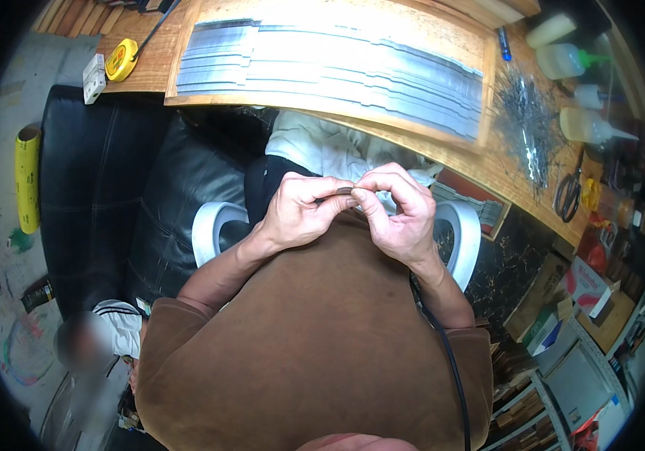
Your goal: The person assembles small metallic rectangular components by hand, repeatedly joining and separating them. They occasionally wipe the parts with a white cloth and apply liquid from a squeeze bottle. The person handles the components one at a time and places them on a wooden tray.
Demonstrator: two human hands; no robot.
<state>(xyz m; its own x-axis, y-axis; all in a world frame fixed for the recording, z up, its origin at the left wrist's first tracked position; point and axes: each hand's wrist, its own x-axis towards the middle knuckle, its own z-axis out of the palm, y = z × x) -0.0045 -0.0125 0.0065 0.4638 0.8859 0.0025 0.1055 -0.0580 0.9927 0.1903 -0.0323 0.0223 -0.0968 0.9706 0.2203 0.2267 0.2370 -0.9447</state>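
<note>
My left hand (297,208) and my right hand (399,212) meet in front of my chest, between me and the table edge. Pinched between their thumbs and forefingers is a small, dark brown piece (345,191). The fingertips cover most of it, so its exact kind does not show. Both hands are closed, with the fingers curled in. Below them spreads my brown shirt (315,323), and white cloth (322,143) lies just beyond.
A wooden tray (488,105) of thin grey strips sits on the table. Right of it are a pile of fine dark wires (525,124), squeeze bottles (584,125) and scissors (567,194). A yellow tape measure (121,60) lies left. A black sofa (104,173) and another person (119,327) are leftward.
</note>
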